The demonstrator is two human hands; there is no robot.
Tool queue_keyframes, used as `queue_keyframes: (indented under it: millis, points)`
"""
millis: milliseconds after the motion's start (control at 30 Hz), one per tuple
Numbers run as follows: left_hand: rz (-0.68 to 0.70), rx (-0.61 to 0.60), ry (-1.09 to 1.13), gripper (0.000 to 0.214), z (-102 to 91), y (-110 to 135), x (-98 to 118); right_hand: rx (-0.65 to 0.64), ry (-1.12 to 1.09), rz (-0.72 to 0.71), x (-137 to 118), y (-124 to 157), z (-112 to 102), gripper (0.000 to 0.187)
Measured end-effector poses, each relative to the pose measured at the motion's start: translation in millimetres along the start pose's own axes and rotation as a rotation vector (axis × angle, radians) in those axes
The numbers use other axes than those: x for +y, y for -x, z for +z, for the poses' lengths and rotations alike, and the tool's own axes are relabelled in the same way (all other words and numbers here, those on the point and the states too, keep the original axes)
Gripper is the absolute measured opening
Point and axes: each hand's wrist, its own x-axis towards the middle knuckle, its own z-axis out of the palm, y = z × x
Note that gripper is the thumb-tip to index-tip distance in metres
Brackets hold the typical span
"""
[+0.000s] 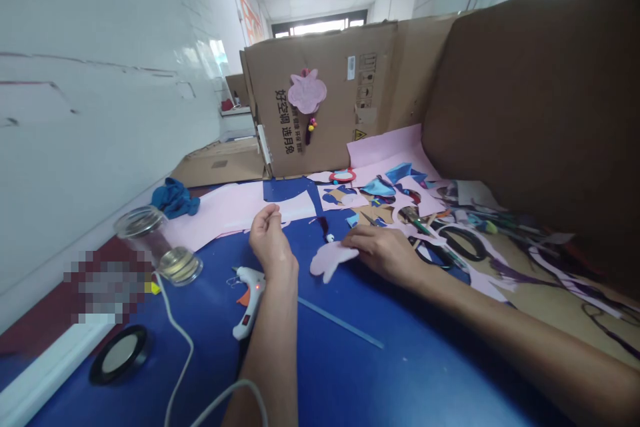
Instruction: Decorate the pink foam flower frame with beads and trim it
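My right hand (383, 250) pinches the edge of a pink felt cutout (331, 260) with a lobed outline, held just over the blue table (340, 373). By the cutout's upper edge are a small white bead (330, 238) and a dark tassel (323, 224). To the left, my left hand (270, 237) is raised with its fingertips pressed together; whatever they hold, if anything, is too small to make out. A white glue gun (254, 293) with an orange trigger lies beside my left forearm, which partly covers it. A translucent glue stick (343, 323) rests between my arms.
A glass jar (155, 247), blue cloth (175, 199) and black tape roll (120, 353) stand left, near a white cable (181, 327). Pink felt sheets (225, 210), red-handled scissors (343, 176) and scraps cover the back and right. A cardboard panel (330, 133) carries a finished-looking pink ornament (307, 92).
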Motion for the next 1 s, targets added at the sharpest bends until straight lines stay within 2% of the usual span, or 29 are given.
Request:
queue_keyframes:
  millis: [200, 367, 633, 833, 1000]
  points:
    - [0.019, -0.081, -0.069, 0.023, 3.7, 8.7, -3.7, -0.056, -0.045, -0.006, -11.4, 30.9, 9.1, 0.04]
    - [0.015, -0.125, -0.081, 0.019, 6.8, 10.3, -6.8, -0.045, 0.015, 0.058, -16.1, 43.0, 5.7, 0.056]
    - [-0.029, -0.165, -0.044, 0.024, 8.7, 17.0, -4.8, -0.003, 0.125, 0.238, -3.5, 42.1, -5.2, 0.051]
    - [-0.059, -0.226, -0.084, 0.027, 9.9, 22.2, -9.5, 0.024, 0.081, 0.253, 0.6, 41.8, -9.3, 0.048]
    - [-0.054, -0.263, -0.118, 0.026, 12.4, 27.1, -11.0, 0.048, 0.069, 0.212, 1.3, 41.7, -1.8, 0.045]
